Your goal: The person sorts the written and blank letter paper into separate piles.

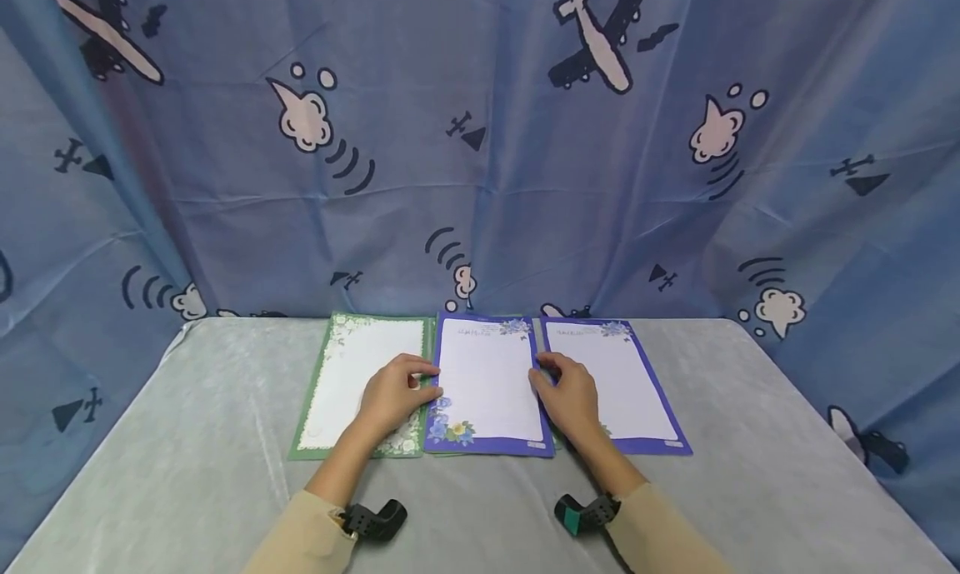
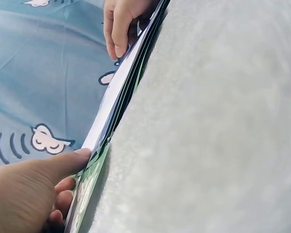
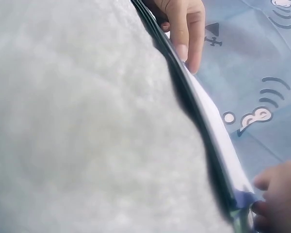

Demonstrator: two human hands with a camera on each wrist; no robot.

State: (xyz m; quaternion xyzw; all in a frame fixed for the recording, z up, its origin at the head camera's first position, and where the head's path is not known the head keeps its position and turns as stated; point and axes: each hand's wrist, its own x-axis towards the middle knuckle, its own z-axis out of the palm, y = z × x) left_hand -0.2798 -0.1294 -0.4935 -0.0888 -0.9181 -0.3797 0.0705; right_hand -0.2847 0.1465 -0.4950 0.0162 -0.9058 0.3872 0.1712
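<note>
Blue-flowered, purple-bordered rectangular white paper sheet (image 1: 489, 382), faint top lettering (image 1: 474, 332) illegible; pinched at opposite side edges by left hand (image 1: 393, 393) and right hand (image 1: 572, 396), mid-worktop (image 1: 187, 441), grey; blue aeroplane-print fabric curtain (image 1: 405, 141) behind.

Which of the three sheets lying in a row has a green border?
The leftmost sheet, at the person's left: its green border carries pale flowers, while the middle sheet and the right sheet both have purple-blue borders.
</note>
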